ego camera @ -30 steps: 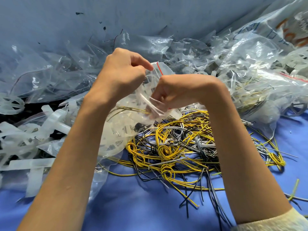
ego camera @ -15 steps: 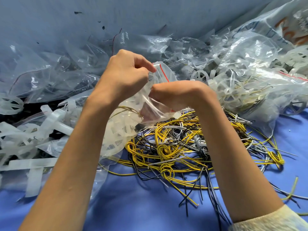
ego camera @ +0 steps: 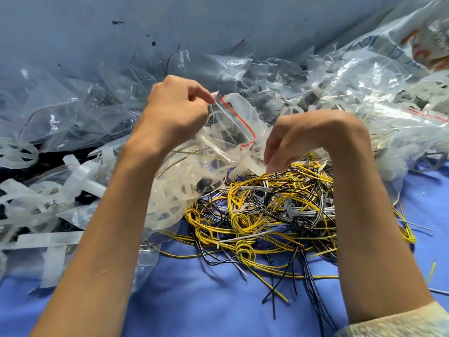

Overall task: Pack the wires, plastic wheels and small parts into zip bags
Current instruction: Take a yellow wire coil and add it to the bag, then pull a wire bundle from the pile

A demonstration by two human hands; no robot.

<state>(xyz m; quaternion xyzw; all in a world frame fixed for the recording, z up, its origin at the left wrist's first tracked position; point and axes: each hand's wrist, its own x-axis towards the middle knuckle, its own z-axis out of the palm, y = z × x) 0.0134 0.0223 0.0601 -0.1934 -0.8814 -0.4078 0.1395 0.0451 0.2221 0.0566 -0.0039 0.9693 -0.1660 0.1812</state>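
1. Your left hand (ego camera: 175, 110) is at the centre of the frame, thumb and forefinger pinching the top edge of the zip bag (ego camera: 184, 190) at the upper end of its red zip line (ego camera: 237, 117).
2. The bag hangs from that pinch down onto the bench (ego camera: 206, 300). Its mouth gapes towards the right, and the red line runs down and right from your fingers.
3. In the bag are white plastic wheel parts and a few thin wires. The count cannot be read through the film.
4. Your right hand (ego camera: 303, 139) is right of centre, fingers curled downward. The tips are beside a white plastic strip (ego camera: 252, 166) at the bag's mouth. You cannot tell from this view whether they grip it.
5. The wires (ego camera: 267, 210), yellow, black and white, lie in a tangled heap on the bench under your right hand, touching the bag's right side.
6. A wheel (ego camera: 17, 154) lies at the far left edge, with loose white strips (ego camera: 80, 181) below it at lower left.
7. Crumpled clear bags (ego camera: 364, 93) are piled across the top of the frame against a blue-grey wall (ego camera: 218, 27).
8. A pale sleeve (ego camera: 401, 322) shows at lower right.
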